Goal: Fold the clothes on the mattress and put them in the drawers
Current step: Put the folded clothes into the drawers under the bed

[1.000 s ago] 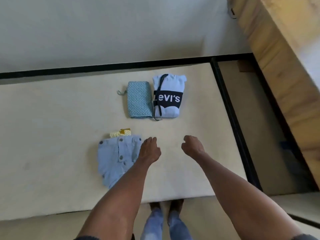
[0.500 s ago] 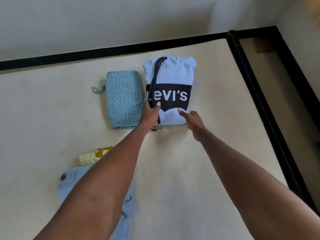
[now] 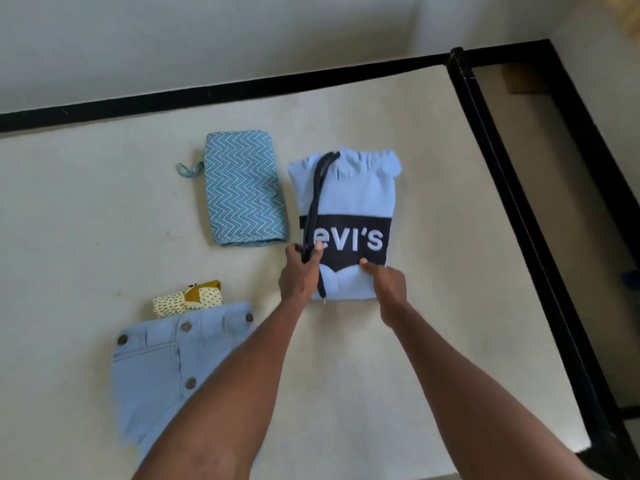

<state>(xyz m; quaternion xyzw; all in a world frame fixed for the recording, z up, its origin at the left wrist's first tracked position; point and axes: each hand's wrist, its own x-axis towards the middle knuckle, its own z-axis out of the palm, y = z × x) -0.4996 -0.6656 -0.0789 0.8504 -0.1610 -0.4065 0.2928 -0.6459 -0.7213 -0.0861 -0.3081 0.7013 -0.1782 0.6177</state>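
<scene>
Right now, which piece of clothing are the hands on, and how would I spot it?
Look at the cream mattress and go toward its far right corner by the black bed frame. There lies a folded pale blue hoodie, right of a zigzag-patterned cloth. Only it carries a dark band with white lettering.

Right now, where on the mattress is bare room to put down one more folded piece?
Bare mattress lies left of the zigzag cloth, and between the Levi's hoodie and the black frame. The near-left is crowded: denim shorts and spotted cloth.
</scene>
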